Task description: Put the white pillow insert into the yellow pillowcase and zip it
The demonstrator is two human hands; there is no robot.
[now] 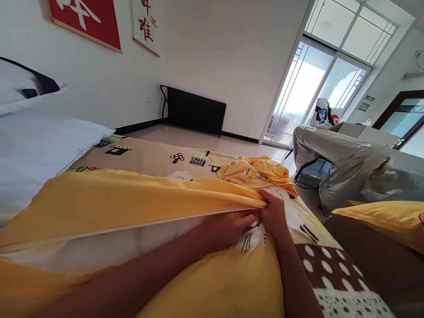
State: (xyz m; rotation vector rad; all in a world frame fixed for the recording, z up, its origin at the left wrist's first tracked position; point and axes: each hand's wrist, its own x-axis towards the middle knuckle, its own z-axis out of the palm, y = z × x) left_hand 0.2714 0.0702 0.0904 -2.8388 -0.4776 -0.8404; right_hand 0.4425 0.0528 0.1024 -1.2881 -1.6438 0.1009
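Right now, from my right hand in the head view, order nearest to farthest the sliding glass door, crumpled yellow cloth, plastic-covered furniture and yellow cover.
From your right hand:
1. Yellow cover: in its grip.
2. Crumpled yellow cloth: just beyond, on the patterned blanket.
3. Plastic-covered furniture: to the right, off the blanket.
4. Sliding glass door: beyond all these.

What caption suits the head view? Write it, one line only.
Right grip holding a yellow cover by its edge, left grip close by, patterned blanket beyond.

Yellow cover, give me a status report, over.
Right hand gripping yellow cover; left hand at its open side. White filling showing. Crumpled yellow cloth beyond the hands.
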